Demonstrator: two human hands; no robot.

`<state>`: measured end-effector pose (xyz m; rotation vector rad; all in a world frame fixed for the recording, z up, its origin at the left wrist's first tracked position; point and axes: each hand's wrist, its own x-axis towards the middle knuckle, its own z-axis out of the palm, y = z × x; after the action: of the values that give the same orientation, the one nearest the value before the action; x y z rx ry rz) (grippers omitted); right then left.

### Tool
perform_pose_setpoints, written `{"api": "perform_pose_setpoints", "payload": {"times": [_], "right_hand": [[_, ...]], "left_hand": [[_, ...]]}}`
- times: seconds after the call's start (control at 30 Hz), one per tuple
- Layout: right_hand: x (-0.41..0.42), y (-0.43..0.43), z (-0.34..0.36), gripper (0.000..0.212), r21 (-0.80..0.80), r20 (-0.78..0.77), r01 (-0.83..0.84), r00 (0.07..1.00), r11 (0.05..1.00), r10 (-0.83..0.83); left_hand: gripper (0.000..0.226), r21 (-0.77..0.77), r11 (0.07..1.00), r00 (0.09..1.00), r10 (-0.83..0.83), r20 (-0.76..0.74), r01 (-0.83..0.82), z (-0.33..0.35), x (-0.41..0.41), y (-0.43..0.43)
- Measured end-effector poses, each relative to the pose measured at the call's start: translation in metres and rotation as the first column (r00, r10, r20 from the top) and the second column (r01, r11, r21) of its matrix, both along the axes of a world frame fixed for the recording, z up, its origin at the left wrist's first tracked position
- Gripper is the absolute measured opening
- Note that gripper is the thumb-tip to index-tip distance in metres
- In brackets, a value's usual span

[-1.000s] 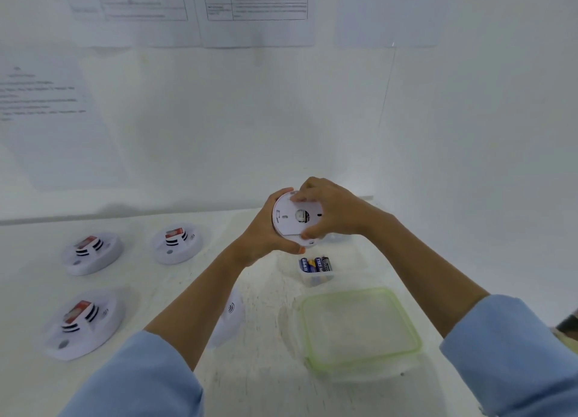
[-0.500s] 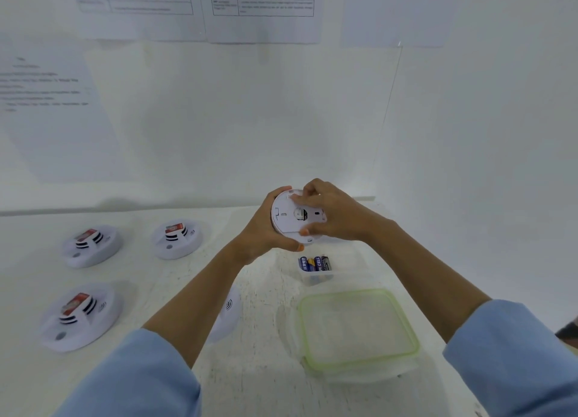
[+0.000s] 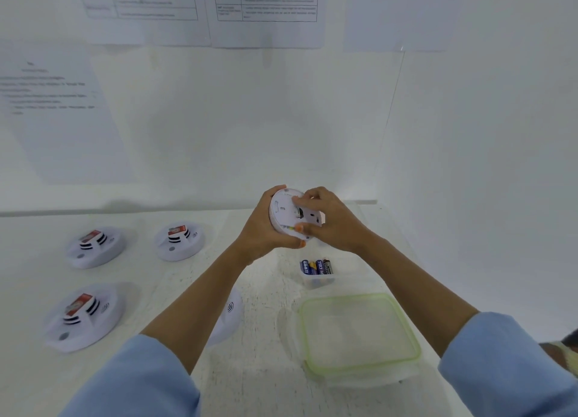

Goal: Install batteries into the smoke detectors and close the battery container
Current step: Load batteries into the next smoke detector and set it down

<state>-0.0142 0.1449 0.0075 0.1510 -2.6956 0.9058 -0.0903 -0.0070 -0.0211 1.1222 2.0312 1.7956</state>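
Above the table (image 3: pixel 266 294): a detector (image 3: pixel 283 212) held up, back facing me.
Left hand (image 3: pixel 261 233): wrapped round the detector's left rim.
Right hand (image 3: pixel 333 224): fingers curled over its back, thumb at the lower edge.
Batteries (image 3: pixel 316 267): upright in a clear tub (image 3: pixel 316 283) below the hands.
Lid (image 3: pixel 359 332): green-rimmed, flat near the tub.

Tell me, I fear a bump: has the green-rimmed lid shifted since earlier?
No. The lid still lies just in front of the battery tub, unchanged.
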Motion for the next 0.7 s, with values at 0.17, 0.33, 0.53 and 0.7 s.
{"api": "perform_pose_setpoints", "payload": {"times": [0.17, 0.33, 0.53, 0.7], "right_hand": [[-0.003, -0.020, 0.007, 0.053, -0.448, 0.088, -0.003, 0.995, 0.894, 0.047], [-0.013, -0.043, -0.002, 0.078, -0.686, 0.034, -0.006, 0.999, 0.728, 0.041], [-0.028, -0.073, -0.021, 0.068, -0.957, 0.103, 0.086, 0.994, 0.277, 0.045], [-0.042, -0.096, -0.036, 0.058, -0.982, 0.111, 0.106, 0.994, 0.154, 0.020]], "left_hand": [[0.102, -0.189, 0.957, 0.922, 0.141, -0.360, -0.220, 0.019, 0.004, -0.001], [0.117, -0.204, 0.857, 0.762, 0.282, -0.583, -0.473, 0.024, 0.005, -0.017], [0.100, -0.196, 0.974, 0.989, 0.127, 0.073, -0.111, 0.014, -0.017, -0.070], [0.070, -0.108, 0.994, 0.939, 0.010, 0.345, 0.029, -0.012, -0.034, -0.102]]}}
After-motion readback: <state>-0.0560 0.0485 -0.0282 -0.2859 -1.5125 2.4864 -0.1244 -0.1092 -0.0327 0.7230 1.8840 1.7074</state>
